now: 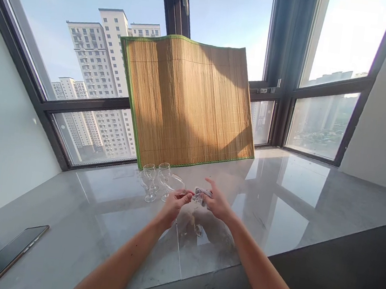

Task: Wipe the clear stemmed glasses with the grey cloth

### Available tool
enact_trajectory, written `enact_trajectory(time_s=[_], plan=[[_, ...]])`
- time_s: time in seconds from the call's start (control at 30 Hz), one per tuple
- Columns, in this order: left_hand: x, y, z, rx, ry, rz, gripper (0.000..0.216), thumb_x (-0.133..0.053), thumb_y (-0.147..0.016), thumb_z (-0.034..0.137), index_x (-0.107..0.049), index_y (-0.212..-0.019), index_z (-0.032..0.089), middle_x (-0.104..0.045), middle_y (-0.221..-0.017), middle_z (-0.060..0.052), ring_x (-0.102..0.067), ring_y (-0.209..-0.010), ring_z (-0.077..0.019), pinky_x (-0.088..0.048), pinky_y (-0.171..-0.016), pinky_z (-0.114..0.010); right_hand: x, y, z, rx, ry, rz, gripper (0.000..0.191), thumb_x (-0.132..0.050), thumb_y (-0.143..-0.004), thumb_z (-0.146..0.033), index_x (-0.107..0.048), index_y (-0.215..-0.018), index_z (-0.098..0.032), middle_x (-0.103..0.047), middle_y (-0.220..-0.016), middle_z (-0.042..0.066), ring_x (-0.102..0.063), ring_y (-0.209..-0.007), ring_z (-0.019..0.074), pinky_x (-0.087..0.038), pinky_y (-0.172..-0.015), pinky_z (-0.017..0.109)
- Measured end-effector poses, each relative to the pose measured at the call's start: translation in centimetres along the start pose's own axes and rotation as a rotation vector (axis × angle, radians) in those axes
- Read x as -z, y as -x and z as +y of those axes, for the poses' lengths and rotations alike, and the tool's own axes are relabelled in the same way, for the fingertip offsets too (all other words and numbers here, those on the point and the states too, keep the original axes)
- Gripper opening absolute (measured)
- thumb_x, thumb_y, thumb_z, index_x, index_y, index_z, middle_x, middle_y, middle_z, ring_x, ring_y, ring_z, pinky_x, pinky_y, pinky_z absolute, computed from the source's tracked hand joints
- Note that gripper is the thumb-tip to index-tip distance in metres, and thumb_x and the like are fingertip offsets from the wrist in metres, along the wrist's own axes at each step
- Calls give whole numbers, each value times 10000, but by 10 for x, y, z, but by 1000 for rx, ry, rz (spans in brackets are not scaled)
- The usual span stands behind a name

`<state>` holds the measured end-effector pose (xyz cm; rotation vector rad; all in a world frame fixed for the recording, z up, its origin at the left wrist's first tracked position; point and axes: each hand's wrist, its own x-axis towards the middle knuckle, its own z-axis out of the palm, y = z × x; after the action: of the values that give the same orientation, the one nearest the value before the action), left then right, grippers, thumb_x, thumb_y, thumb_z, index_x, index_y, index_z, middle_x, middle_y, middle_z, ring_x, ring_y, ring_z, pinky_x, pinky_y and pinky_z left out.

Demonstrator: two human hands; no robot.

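My left hand (174, 204) had its fingers closed round a wine glass (175, 182), held tilted just above the worktop (277, 206); my right hand (218, 205) pinched a grey cloth (204, 193) right beside the glass; two more glasses (155, 179) stood upright just behind, before a bamboo mat (187, 101) leaning on the window.

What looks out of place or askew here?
The bamboo mat stands propped and bowed against the window instead of lying flat. The left hand holds a glass tipped sideways; the right hand holds a cloth. Nothing spilled or broken.
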<state>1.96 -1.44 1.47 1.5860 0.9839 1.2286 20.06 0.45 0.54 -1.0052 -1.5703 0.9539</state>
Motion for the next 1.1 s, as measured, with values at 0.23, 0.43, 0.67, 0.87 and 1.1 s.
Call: enact_trajectory(time_s=[0.23,0.43,0.67,0.87,1.1], plan=[[4,-5,1,-119,-109,111,330,-596,-813,466,-671,-795,145,-585,-695,-11,-499,-654,-121,-388,-608,-234,7,9,-14,-170,-182,-135,695,-700,-720,-391,-413,-1332,-231,-594,-765,-13,-546,-614,128,-423,-559,239],[6,-9,-13,-109,-430,131,281,-562,-811,375,-628,-659,147,-556,-612,12,-480,-598,-115,-334,-576,-230,12,3,-14,-135,-183,148,650,-657,-705,-376,-415,-1287,-217,-542,-706,-37,-475,-543,111,-372,-486,222],[4,-12,-32,-89,-671,110,235,-577,-798,335,-706,-736,149,-661,-656,-15,-555,-625,-140,-369,-610,-246,4,-1,0,-61,-26,100,717,-572,-685,-273,-293,-1341,-201,-536,-795,-37,-484,-555,106,-387,-496,219],[7,-18,-37,0,-497,97,472,-636,-725,208,-620,-1194,156,-729,-911,-44,-607,-699,-136,-458,-680,-252,10,-1,3,-105,178,205,691,-535,-712,-222,-308,-1363,-185,-578,-892,13,-547,-649,131,-395,-571,227],[17,-1,-6,-201,-583,468,93,-499,-839,224,-579,-872,190,-584,-707,1,-532,-654,-134,-399,-644,-257,15,4,4,-147,512,239,546,-482,-748,-178,-415,-1290,-200,-587,-727,-12,-531,-607,142,-321,-561,225]])
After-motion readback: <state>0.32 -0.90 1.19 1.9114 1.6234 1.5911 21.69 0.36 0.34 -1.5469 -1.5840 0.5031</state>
